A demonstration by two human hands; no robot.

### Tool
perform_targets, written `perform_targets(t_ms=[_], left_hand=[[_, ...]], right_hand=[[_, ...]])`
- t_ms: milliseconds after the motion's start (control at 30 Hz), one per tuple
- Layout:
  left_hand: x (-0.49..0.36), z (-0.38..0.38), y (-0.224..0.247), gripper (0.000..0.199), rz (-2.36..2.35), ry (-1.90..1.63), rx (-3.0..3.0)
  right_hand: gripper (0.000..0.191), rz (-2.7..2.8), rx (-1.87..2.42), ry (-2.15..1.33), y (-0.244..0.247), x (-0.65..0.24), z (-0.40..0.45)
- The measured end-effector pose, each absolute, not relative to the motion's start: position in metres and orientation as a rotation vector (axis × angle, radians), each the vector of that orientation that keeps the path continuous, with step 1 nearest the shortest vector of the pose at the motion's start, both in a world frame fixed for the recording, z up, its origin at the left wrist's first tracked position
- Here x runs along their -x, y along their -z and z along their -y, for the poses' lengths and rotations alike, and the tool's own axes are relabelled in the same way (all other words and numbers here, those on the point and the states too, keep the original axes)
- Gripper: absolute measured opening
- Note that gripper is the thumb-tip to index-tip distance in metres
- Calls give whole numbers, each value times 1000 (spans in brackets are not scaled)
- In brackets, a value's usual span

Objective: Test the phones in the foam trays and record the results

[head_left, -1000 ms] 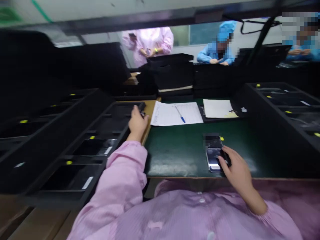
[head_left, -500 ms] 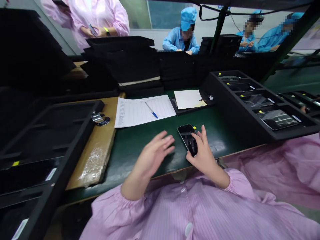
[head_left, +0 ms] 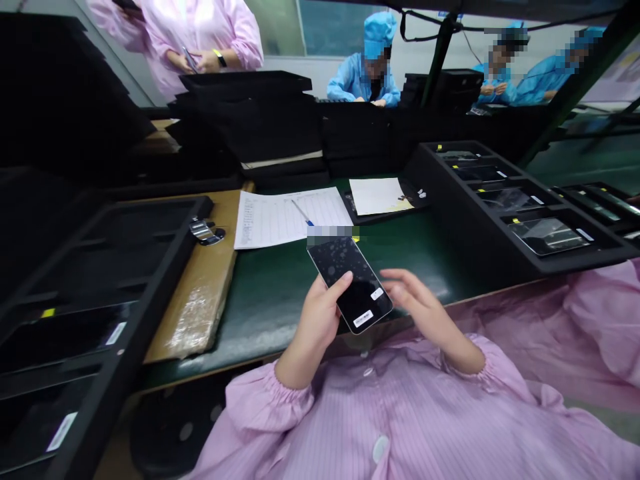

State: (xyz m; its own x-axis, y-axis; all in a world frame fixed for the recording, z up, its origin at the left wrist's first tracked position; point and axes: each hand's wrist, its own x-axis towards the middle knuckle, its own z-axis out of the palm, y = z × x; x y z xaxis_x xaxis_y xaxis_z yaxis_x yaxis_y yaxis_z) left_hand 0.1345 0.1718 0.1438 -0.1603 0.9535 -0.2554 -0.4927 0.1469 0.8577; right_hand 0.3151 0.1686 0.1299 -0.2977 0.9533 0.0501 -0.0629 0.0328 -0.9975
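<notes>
A black smartphone (head_left: 356,288) with a thin light rim is tilted above the green tabletop. Two white stickers sit at its lower end, a yellow tab sticks out at the top, and pale spots mark its glass. My left hand (head_left: 320,313) grips it by the left edge, thumb lying across the front and the other fingers hidden beneath. Just off the lower right edge is my right hand (head_left: 417,300), fingers loosely extended and holding nothing. Beyond the phone's top lie a printed form (head_left: 265,217) and a blue pen (head_left: 300,210), its tip end partly covered.
On the right stands a black foam tray (head_left: 465,227) with glass-fronted devices in its slots; another black tray (head_left: 165,267) is at left. Between lies a plastic-wrapped brown board (head_left: 195,313). A white card (head_left: 375,195) rests farther back. Black stacked trays (head_left: 250,120) and several people are behind.
The smartphone has come up off the table, nearer to me and turned to show its stickers. My left hand has taken hold of it; my right hand has let go and moved right.
</notes>
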Motion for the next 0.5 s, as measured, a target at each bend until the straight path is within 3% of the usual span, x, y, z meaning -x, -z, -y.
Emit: perform_targets(t_ms=[233, 500], left_hand=[[-124, -153, -153, 46, -1164, -1497, -785], [-79, -162, -131, 66, -1157, -1119, -1268]], right_hand=[[45, 1251, 764, -1825, -133, -296, -151], [49, 871, 714, -1745, -137, -302, -166]])
